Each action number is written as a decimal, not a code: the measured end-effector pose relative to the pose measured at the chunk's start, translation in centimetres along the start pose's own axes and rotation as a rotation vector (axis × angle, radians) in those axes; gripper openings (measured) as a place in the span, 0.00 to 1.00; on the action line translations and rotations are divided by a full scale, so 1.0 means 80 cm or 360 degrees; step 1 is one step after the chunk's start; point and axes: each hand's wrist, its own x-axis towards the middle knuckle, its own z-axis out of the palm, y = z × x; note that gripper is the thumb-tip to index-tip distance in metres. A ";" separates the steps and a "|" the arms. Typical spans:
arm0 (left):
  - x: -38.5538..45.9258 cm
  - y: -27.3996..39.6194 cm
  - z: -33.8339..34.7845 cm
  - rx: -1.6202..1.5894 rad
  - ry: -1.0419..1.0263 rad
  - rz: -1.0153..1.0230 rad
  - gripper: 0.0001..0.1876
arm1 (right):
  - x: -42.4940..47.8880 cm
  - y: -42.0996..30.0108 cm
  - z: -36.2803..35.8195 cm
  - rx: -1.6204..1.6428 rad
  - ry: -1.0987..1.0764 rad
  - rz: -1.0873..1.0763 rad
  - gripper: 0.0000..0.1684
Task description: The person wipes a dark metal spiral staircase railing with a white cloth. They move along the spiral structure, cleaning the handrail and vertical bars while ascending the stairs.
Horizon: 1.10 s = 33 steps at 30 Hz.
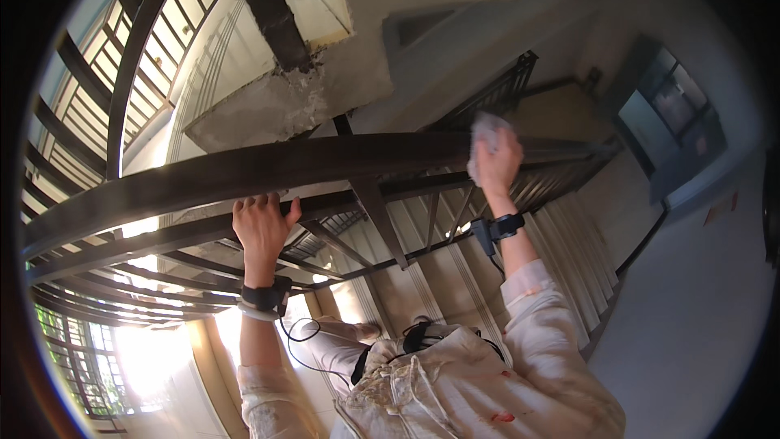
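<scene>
My right hand [501, 161] presses a pale, bunched cloth [485, 128] against the dark handrail [317, 155] of a stair railing. Hand and cloth are slightly blurred. To the left, my left hand [263, 224] is wrapped over the lower horizontal rail [332, 202], just beneath the handrail, with the thumb to the right and the fingertips hidden. Both wrists wear black straps with small devices; a thin black cable [289, 341] runs from the left one towards my waist.
Slanted balusters [378, 219] stand below the rails. Tiled stair steps [420, 286] lie under me and descend at the right. A concrete ledge [317, 97] lies beyond the railing. A doorway [637, 128] is at the far right, and a bright barred window [79, 341] at lower left.
</scene>
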 end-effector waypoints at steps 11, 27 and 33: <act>-0.002 -0.007 0.010 -0.0011 0.0047 0.0011 0.21 | -0.177 -0.180 0.074 0.0401 -0.0325 0.0248 0.25; -0.003 -0.008 0.005 -0.0051 0.0151 -0.0016 0.21 | -0.144 -0.061 0.066 -0.0060 -0.0462 -0.0225 0.24; 0.001 -0.007 0.002 -0.0065 0.0155 -0.0001 0.20 | -0.158 -0.114 0.045 0.0405 -0.0600 -0.0455 0.26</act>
